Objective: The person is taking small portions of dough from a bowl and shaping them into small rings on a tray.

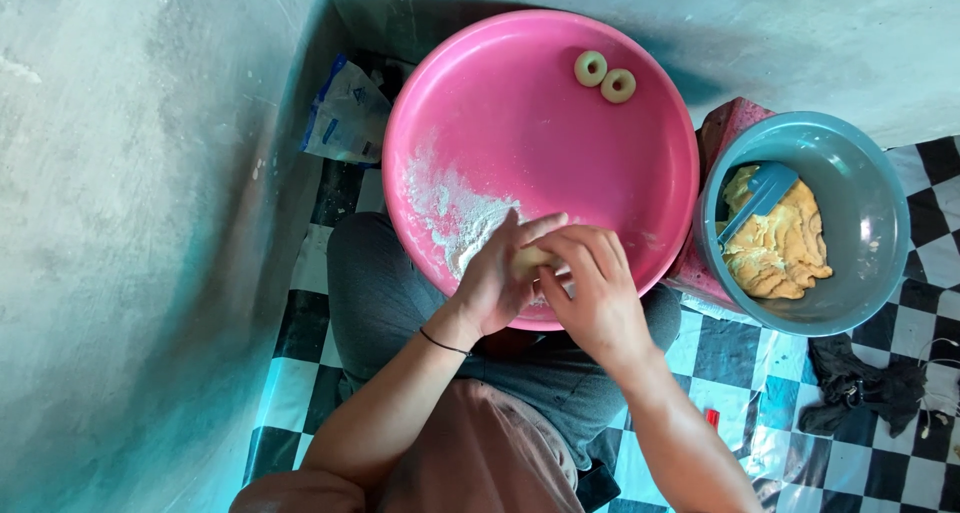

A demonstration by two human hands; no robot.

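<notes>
A white and blue plastic packet (345, 116) lies crumpled on the checkered floor (905, 318) in the corner where the two grey walls meet, just off the far left edge of the pink tray (560, 143); its printing is too small to make out; a small red object (712, 417) lies on the floor near the person's right forearm, kind unclear.

The tray rests on the person's lap; at its near edge the left hand (495, 278) and the right hand (590, 288) come together, both cupped and clenched around a small pale lump of dough (530, 261); the lump sits between the left palm and the right fingers, only a sliver of it showing in the gap; the right fingers curl over it from the right and the left thumb lies across the top; a thin dark band circles the left wrist.

A patch of white flour (450, 213) is spread on the tray's near left part, just beside the left hand; two dough rings (604, 77) lie side by side, touching, near the tray's far edge, well apart from the hands.

Just beside the tray's right edge stands a grey-blue bowl (860, 163) holding yellowish dough (785, 243) with a blue scraper (757, 199) stuck into it; a dark cloth (860, 388) lies on the floor by the bowl's near side.
</notes>
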